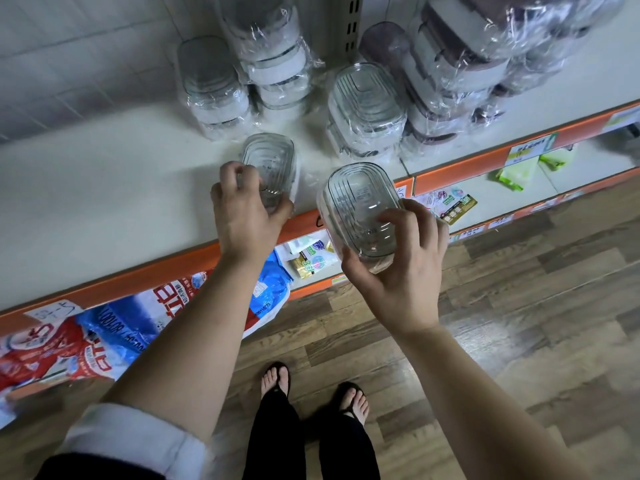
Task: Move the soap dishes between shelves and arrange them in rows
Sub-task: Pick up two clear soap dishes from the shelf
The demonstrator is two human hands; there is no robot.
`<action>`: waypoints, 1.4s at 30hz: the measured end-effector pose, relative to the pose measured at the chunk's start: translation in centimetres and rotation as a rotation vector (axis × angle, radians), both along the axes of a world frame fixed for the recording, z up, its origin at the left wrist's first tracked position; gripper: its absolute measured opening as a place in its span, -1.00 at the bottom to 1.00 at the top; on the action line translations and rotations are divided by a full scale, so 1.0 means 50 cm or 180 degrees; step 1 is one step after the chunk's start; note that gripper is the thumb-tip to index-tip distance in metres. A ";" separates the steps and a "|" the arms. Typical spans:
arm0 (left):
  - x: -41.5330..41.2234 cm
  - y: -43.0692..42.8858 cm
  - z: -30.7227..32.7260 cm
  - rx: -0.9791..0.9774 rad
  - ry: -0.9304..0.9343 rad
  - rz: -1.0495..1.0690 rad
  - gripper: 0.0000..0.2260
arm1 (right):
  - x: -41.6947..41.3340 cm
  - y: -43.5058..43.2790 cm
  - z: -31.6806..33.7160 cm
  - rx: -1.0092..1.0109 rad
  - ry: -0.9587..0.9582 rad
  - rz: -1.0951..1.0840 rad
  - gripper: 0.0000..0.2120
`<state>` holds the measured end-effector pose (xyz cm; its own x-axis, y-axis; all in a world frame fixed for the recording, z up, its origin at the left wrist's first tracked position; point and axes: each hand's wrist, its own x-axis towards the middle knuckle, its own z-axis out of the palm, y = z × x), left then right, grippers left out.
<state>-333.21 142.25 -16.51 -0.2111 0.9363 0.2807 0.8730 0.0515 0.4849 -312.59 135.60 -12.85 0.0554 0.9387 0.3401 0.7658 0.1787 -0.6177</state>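
Left hand: the left hand (247, 216) has its fingers curled over the near end of a clear soap dish (270, 161), gripping it from above.
Dish on the shelf: it sits on the white shelf (104, 188), close to the orange front lip (138, 282) and well in front of the wrapped stacks.
Right hand: the right hand (398, 271) wraps thumb and fingers round a second clear dish (360, 202), which is tilted in the air at the lip, part of it out over the wooden floor (519, 289).
Risk, drop: the smooth plastic is held only at its lower end, so a slack grip would probably send it to the floor.
Risk, edge: the left dish stands near the lip, and a pull toward the person could slide it off.
Risk, stacks: the film-wrapped clear stack (367, 109) and the brown-and-white stack (460, 53) lean, so a knock from either dish might topple them.
Risk, row: setting two dishes at once may leave them crooked.
Hidden: the left fingertips are behind the dish, and its base contact is blurred.
Cut off: the stack tops run out of frame.
Unclear: the lower shelf is mostly covered, and the labels cannot be read.
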 end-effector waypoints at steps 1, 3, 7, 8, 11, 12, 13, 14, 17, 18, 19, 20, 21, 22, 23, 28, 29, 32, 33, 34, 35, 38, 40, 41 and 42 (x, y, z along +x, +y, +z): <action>-0.003 -0.009 0.007 0.0064 -0.0061 -0.0003 -0.66 | 0.001 -0.002 0.007 -0.0006 -0.0015 0.0023 -0.53; -0.008 -0.031 0.023 0.0072 -0.0125 0.0022 -0.62 | 0.005 -0.006 0.024 -0.0048 -0.0027 0.0042 -0.51; -0.011 -0.096 0.067 0.0061 -0.0044 -0.0091 -0.59 | 0.014 -0.028 0.068 -0.0107 -0.0016 0.0094 -0.50; -0.011 -0.115 0.083 0.0097 -0.0024 -0.0110 -0.61 | 0.015 -0.036 0.082 -0.0090 -0.0027 0.0120 -0.50; -0.009 -0.170 0.140 0.0140 -0.0025 -0.0030 -0.61 | 0.018 -0.060 0.130 -0.0041 -0.0065 0.0206 -0.49; -0.009 -0.188 0.162 0.0148 -0.0030 -0.0011 -0.61 | 0.019 -0.069 0.147 -0.0024 -0.0066 0.0230 -0.49; -0.009 -0.205 0.184 0.0157 -0.0035 0.0015 -0.61 | 0.021 -0.077 0.163 0.0000 -0.0065 0.0256 -0.49; -0.009 -0.224 0.208 0.0165 -0.0045 0.0050 -0.60 | 0.023 -0.085 0.180 0.0022 -0.0059 0.0292 -0.49; -0.005 -0.284 0.277 0.0270 -0.0002 0.0138 -0.61 | 0.026 -0.112 0.230 0.0112 0.0012 0.0434 -0.50; -0.003 -0.303 0.299 0.0323 0.0014 0.0141 -0.61 | 0.028 -0.120 0.246 0.0161 0.0048 0.0489 -0.51; -0.001 -0.321 0.321 0.0390 0.0028 0.0132 -0.62 | 0.029 -0.128 0.263 0.0215 0.0084 0.0558 -0.52; 0.002 -0.340 0.343 0.0476 0.0042 0.0120 -0.63 | 0.031 -0.136 0.278 0.0260 0.0109 0.0632 -0.53; 0.004 -0.357 0.364 0.0574 0.0055 0.0112 -0.64 | 0.033 -0.142 0.293 0.0306 0.0113 0.0704 -0.54; 0.006 -0.374 0.383 0.0671 0.0057 0.0120 -0.66 | 0.035 -0.146 0.307 0.0356 0.0104 0.0775 -0.54; 0.008 -0.391 0.402 0.0760 0.0038 0.0144 -0.67 | 0.036 -0.148 0.322 0.0419 0.0105 0.0841 -0.54; -0.007 -0.454 0.483 0.1155 -0.0070 0.0358 -0.71 | 0.013 -0.139 0.398 0.0862 0.0330 0.1112 -0.55; -0.018 -0.459 0.501 0.1234 -0.0057 0.0396 -0.71 | 0.003 -0.132 0.412 0.0940 0.0391 0.1174 -0.56; -0.063 -0.462 0.552 0.1385 0.0066 0.0567 -0.68 | -0.041 -0.099 0.452 0.1108 0.0445 0.1270 -0.56; -0.083 -0.459 0.566 0.1401 0.0124 0.0640 -0.67 | -0.060 -0.085 0.465 0.1143 0.0433 0.1287 -0.56; -0.105 -0.455 0.579 0.1408 0.0179 0.0716 -0.66 | -0.080 -0.072 0.480 0.1176 0.0403 0.1316 -0.56; -0.126 -0.451 0.591 0.1405 0.0223 0.0791 -0.65 | -0.102 -0.060 0.493 0.1195 0.0359 0.1348 -0.56; -0.191 -0.440 0.617 0.1351 0.0253 0.0972 -0.65 | -0.166 -0.029 0.531 0.1024 0.0232 0.1465 -0.53; -0.233 -0.434 0.628 0.1266 0.0228 0.1029 -0.66 | -0.207 -0.017 0.548 0.0882 0.0145 0.1584 -0.51; -0.256 -0.432 0.634 0.1215 0.0219 0.1037 -0.65 | -0.228 -0.014 0.554 0.0845 0.0089 0.1638 -0.50; -0.280 -0.430 0.639 0.1161 0.0203 0.1028 -0.64 | -0.250 -0.011 0.560 0.0809 0.0045 0.1693 -0.49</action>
